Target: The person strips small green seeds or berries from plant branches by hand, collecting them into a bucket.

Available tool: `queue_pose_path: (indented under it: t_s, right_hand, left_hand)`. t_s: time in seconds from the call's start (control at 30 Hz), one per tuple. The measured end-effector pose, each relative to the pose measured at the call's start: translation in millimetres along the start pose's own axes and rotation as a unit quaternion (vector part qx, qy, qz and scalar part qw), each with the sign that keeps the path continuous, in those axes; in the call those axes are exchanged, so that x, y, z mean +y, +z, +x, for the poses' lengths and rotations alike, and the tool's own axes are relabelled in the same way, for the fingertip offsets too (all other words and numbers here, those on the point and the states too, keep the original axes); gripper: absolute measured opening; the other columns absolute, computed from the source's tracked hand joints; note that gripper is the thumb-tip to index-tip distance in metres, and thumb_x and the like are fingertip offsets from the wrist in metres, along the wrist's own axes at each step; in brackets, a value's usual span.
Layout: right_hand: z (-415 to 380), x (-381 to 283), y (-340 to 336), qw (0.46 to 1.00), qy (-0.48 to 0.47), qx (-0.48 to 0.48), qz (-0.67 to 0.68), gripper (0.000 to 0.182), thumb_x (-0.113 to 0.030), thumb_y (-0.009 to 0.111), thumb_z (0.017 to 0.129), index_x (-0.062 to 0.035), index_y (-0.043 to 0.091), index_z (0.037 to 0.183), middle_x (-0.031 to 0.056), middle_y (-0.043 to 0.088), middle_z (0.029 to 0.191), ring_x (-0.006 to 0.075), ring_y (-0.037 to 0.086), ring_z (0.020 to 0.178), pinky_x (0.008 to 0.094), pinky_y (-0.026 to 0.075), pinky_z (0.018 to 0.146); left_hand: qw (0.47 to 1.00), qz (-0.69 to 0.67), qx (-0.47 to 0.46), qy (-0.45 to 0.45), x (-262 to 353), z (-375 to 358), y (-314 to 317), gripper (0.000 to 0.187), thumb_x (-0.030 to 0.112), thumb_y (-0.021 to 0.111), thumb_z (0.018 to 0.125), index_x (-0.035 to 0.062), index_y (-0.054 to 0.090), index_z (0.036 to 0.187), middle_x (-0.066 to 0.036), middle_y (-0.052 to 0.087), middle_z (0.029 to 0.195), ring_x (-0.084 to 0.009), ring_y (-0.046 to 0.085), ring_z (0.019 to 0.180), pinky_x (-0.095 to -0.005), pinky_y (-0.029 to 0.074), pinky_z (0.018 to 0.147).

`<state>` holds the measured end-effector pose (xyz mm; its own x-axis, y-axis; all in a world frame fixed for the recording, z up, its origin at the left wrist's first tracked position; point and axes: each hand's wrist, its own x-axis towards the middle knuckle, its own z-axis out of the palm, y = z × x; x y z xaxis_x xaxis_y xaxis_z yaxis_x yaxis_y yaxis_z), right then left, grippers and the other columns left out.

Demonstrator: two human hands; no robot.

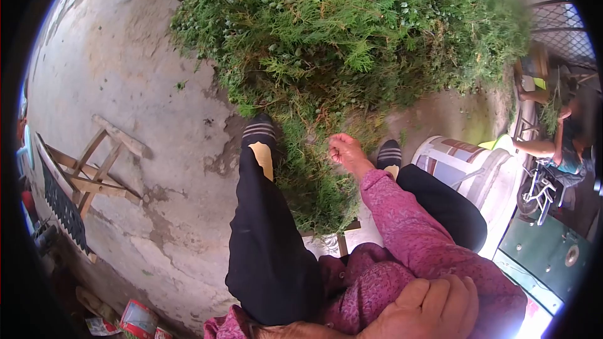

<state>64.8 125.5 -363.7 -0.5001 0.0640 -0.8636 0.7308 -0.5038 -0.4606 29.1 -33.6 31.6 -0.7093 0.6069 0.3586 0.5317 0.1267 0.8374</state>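
My right hand (347,150) reaches out over loose green sprigs (317,191) between my feet. Its fingers are curled in, and whatever they may hold is too small to make out. My left hand (430,307) lies across my body, its fingers bent over the pink sleeve (408,220) of my right arm. In front of my shoes rises a large heap of cut evergreen branches (352,31), with flat, scaly foliage and small pale cones.
A white bucket (496,166) stands beside my right leg. On the left, a folding wooden stool (91,172) lies on the concrete floor (138,75). Another person (556,129) sits at the right edge, close to some branches. A red tin (139,319) is at lower left.
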Motion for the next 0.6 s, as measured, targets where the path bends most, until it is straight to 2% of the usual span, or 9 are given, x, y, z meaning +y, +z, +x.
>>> queue_pose_path:
  t_s: [0.03, 0.1, 0.2, 0.33, 0.4, 0.53, 0.6]
  right_hand:
    - [0, -3, -6, 1.0, -0.001, 0.002, 0.0, 0.015, -0.014, 0.062, 0.08, -0.0083, 0.051, 0.088, 0.0042, 0.056, 0.068, 0.0103, 0.055, 0.057, 0.0254, 0.044, 0.048]
    - [0, -10, -12, 0.995, 0.053, -0.028, 0.077, 0.019, -0.02, 0.063, 0.081, -0.0091, 0.049, 0.087, 0.0044, 0.057, 0.069, 0.0108, 0.053, 0.055, 0.0251, 0.043, 0.048]
    - [-2, -18, -10, 0.994, 0.073, -0.018, 0.085, 0.021, -0.023, 0.064, 0.081, -0.0096, 0.049, 0.085, 0.0049, 0.057, 0.071, 0.0123, 0.054, 0.056, 0.026, 0.043, 0.048]
    - [-1, -19, -11, 0.992, 0.068, 0.007, 0.103, 0.017, -0.017, 0.064, 0.08, -0.0073, 0.052, 0.086, 0.0051, 0.057, 0.071, 0.0129, 0.054, 0.056, 0.0267, 0.044, 0.05]
    - [4, -16, -14, 0.989, -0.006, 0.012, 0.151, 0.013, -0.011, 0.062, 0.08, -0.0067, 0.052, 0.086, 0.0053, 0.057, 0.071, 0.0129, 0.055, 0.058, 0.0268, 0.045, 0.051]
    - [13, -27, -19, 0.987, -0.047, 0.07, 0.138, 0.009, -0.006, 0.059, 0.079, -0.0069, 0.053, 0.086, 0.0045, 0.058, 0.071, 0.0124, 0.055, 0.058, 0.0264, 0.045, 0.051]
    - [21, -37, -17, 0.989, -0.076, 0.114, 0.059, 0.007, -0.004, 0.058, 0.078, -0.0061, 0.056, 0.085, 0.004, 0.058, 0.07, 0.0124, 0.055, 0.059, 0.0263, 0.045, 0.05]
  left_hand:
    - [1.0, -0.003, -0.002, -0.001, 0, 0, 0, 0.038, 0.02, 0.051, 0.056, -0.0092, 0.058, 0.08, -0.017, 0.054, 0.071, -0.022, 0.049, 0.058, -0.0296, 0.036, 0.046]
    - [1.0, -0.005, -0.005, 0.0, 1, 0, 0, 0.038, 0.02, 0.051, 0.057, -0.0091, 0.057, 0.08, -0.017, 0.054, 0.071, -0.0219, 0.049, 0.058, -0.0295, 0.036, 0.046]
    - [1.0, -0.007, -0.009, -0.003, 1, 1, 0, 0.038, 0.02, 0.051, 0.057, -0.0091, 0.057, 0.081, -0.017, 0.054, 0.071, -0.0218, 0.049, 0.058, -0.0295, 0.036, 0.047]
    - [1.0, -0.005, -0.008, -0.002, -1, 0, 1, 0.038, 0.02, 0.051, 0.058, -0.009, 0.057, 0.081, -0.017, 0.054, 0.071, -0.0218, 0.049, 0.059, -0.0296, 0.037, 0.047]
    - [1.0, 0.002, -0.007, 0.002, -2, -1, 2, 0.038, 0.02, 0.051, 0.058, -0.009, 0.057, 0.081, -0.017, 0.054, 0.071, -0.0218, 0.049, 0.059, -0.0296, 0.037, 0.047]
    - [1.0, 0.013, -0.007, 0.011, -3, -1, 2, 0.038, 0.02, 0.051, 0.059, -0.0089, 0.057, 0.082, -0.017, 0.054, 0.071, -0.0218, 0.049, 0.059, -0.0296, 0.037, 0.047]
    - [1.0, 0.026, -0.007, 0.013, -4, -1, 1, 0.037, 0.02, 0.051, 0.059, -0.0088, 0.057, 0.082, -0.017, 0.054, 0.071, -0.0218, 0.049, 0.059, -0.0296, 0.037, 0.047]
